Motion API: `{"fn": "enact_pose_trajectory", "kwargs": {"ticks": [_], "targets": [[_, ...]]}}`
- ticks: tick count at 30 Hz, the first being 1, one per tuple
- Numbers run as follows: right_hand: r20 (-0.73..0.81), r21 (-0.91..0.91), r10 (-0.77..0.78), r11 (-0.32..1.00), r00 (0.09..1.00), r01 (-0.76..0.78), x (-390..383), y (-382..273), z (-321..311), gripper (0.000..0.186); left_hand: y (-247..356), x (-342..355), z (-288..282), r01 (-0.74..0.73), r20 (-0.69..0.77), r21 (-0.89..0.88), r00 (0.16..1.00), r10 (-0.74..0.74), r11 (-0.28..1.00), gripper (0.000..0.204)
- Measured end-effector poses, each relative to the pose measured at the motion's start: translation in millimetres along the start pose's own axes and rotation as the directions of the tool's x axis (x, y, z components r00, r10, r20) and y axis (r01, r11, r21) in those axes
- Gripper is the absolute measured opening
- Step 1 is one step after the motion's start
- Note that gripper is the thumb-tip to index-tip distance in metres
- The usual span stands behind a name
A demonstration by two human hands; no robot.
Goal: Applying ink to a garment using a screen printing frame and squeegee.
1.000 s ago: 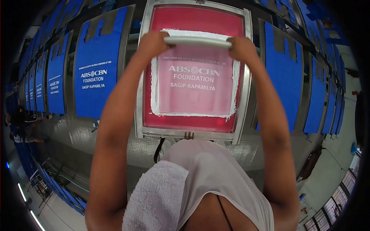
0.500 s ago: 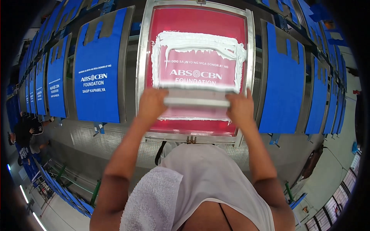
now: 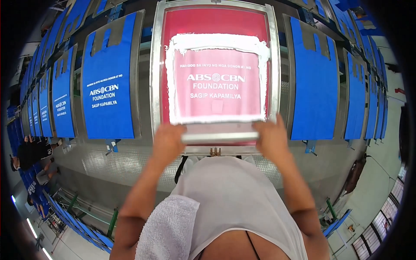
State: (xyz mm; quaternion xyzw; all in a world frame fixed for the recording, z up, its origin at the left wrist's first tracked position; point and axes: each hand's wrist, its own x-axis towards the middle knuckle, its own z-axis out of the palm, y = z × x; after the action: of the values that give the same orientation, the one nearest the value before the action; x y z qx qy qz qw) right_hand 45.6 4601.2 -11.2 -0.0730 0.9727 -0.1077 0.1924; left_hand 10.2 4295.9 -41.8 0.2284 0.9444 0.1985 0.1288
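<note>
Both my hands grip a wide squeegee [image 3: 219,130], my left hand [image 3: 169,141] at its left end and my right hand [image 3: 271,136] at its right end. The squeegee lies across the near part of a screen-printing frame [image 3: 154,86], which has metal edges and a red mesh. Thick white ink [image 3: 219,41] rings the pale pink stencil area [image 3: 216,106], heaviest along the far side. White lettering shows in that area. A strip of ink runs along the squeegee's far edge.
Blue bag-shaped fabric pieces lie on boards to both sides; the left piece [image 3: 105,112] bears white print, the right piece [image 3: 314,95] shows none. A towel [image 3: 167,227] hangs over my left shoulder. A person [image 3: 37,149] is at the far left. Metal flooring [image 3: 117,169] lies below.
Both hands have drawn the squeegee nearer to me along the mesh. More lettering now shows, and the ink that dripped below the far band has been swept away.
</note>
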Motion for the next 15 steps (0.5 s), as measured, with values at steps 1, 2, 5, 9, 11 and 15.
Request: {"fn": "enact_pose_trajectory", "kwargs": {"ticks": [1, 2, 5, 9, 11, 15], "targets": [[0.044, 0.011, 0.037, 0.999, 0.998, -0.037, -12.3, -4.0, 12.1, 0.04, 3.1, -15.9, 13.8, -0.018, 0.056, -0.047, 0.998, 0.021, 0.999, 0.042], [-0.029, 0.021, -0.011, 1.0, 1.0, 0.012, -12.4, -0.8, 22.4, 0.04, -0.7, -20.5, 24.9, -0.066, -0.078, -0.045, 0.995, 0.062, 0.997, 0.042], [-0.069, -0.021, 0.048, 0.999, 0.996, -0.049, 27.2, 14.8, 29.5, 0.037, -23.6, 21.3, 35.7, -0.106, -0.213, -0.004, 0.972, 0.102, 0.994, 0.039], [-0.111, -0.163, 0.022, 0.986, 0.994, -0.04, 131.2, 46.4, -10.1, 0.038, -54.3, 140.2, -4.9, 0.065, -0.108, 0.006, 0.992, -0.064, 0.998, 0.031], [-0.164, -0.195, -0.018, 0.981, 0.986, -0.014, 173.8, 56.5, -30.7, 0.035, -58.7, 188.0, -26.7, 0.064, -0.086, 0.007, 0.994, -0.064, 0.998, 0.03], [-0.067, -0.175, 0.028, 0.984, 0.997, -0.039, 226.6, 72.7, -63.9, 0.041, -57.3, 231.8, -53.6, 0.056, -0.119, 0.064, 0.992, -0.048, 0.996, 0.034]]}}
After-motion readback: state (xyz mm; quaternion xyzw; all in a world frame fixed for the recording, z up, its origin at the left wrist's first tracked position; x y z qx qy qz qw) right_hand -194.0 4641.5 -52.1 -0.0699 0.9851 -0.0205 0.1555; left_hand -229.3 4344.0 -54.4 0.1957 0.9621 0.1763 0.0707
